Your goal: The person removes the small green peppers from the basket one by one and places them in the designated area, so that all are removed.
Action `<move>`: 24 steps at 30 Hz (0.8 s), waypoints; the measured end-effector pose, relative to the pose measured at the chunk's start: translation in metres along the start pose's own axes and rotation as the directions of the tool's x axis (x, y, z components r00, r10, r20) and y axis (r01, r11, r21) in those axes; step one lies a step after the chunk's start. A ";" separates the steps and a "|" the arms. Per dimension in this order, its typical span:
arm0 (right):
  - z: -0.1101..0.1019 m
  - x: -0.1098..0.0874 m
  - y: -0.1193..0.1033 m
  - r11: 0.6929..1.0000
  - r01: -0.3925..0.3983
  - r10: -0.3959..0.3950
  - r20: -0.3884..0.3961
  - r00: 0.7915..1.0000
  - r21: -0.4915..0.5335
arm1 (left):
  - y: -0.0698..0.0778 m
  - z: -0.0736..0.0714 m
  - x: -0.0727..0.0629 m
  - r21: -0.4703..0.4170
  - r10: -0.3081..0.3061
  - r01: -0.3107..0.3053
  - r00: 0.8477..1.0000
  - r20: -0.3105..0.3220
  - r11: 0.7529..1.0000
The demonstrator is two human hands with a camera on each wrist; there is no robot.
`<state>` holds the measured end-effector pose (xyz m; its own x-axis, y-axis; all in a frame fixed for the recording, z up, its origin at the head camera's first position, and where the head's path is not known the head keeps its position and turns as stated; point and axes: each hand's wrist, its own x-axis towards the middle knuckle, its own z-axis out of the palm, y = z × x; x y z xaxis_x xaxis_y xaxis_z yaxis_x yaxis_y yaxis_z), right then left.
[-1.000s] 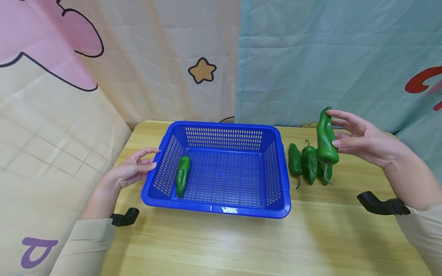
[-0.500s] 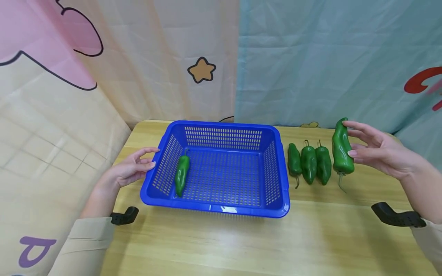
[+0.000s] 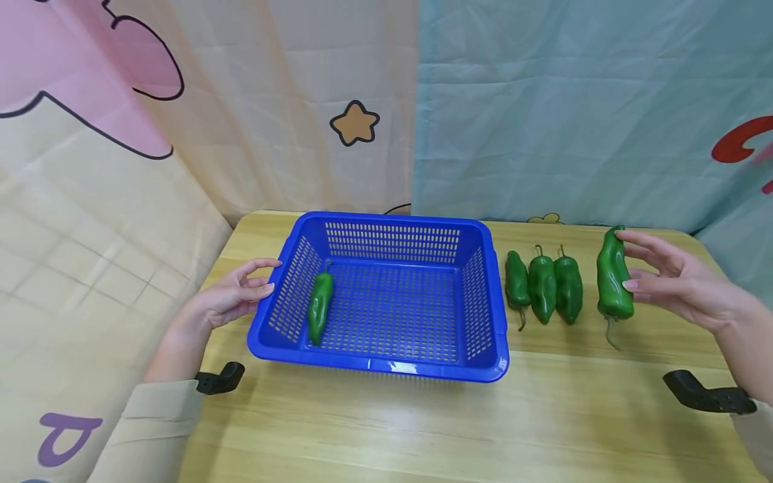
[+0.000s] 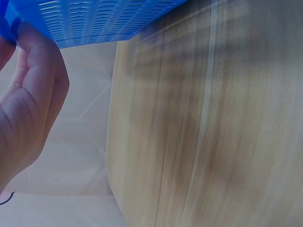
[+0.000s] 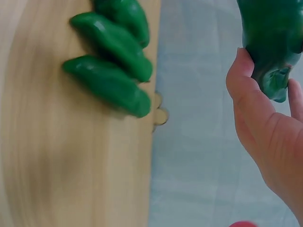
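Holding a green pepper point(image 3: 614, 276) upright, stem down, the right hand point(image 3: 682, 285) pinches it betw. thumb and fingers point(image 3: 635, 284) near the desk's point(image 3: 543, 416) right edge, just right of a row of 3 peppers point(image 3: 542, 287) lying side by side. Its stem tip looks to hang just above the wood, tho I can't tell if it touches. Right wrist view confirms the grip: thumb pressed on the pepper's side, fingertips behind, the row off to the left near the far edge. Left hand point(image 3: 232, 298) sits w/ fingers loosely curled at the basket's point(image 3: 380, 365) left wall, thumb and fingertips at or just off the rim; left wrist view shows fingers against the blue mesh, so prob. steadying it, not gripping hard. One more pepper point(image 3: 319, 307) lies inside the basket, by its left wall. Judging by the pose, the step in hand is setting this pepper down beside the row. To do it well: keep the pinch light but firm, lower till the stem end meets the wood, then tip it flat so it lies parallel w/ the others, stem toward the near edge. Leave a small gap so it doesn't knock the neighbour, and let go only once it rests. Watch the right edge; a glossy, rounded pepper may roll.
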<state>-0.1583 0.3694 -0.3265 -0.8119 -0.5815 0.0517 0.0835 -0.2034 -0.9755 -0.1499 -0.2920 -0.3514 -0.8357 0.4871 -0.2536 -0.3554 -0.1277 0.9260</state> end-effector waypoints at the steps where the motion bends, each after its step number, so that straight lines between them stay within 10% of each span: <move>1: -0.002 -0.001 0.002 1.000 0.002 -0.002 -0.003 1.000 0.007 | 0.000 0.000 0.000 0.004 -0.003 0.003 1.000 -0.005 1.000; 24: -0.035 -0.018 0.058 0.997 0.033 -0.029 -0.059 0.998 0.069 | 0.000 -0.001 0.000 -0.044 0.009 -0.008 1.000 0.024 0.999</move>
<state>-0.1585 0.3954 -0.3917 -0.8468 -0.5277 0.0669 0.0965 -0.2762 -0.9563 -0.1502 -0.2934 -0.3519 -0.8286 0.5065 -0.2386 -0.3671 -0.1697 0.9146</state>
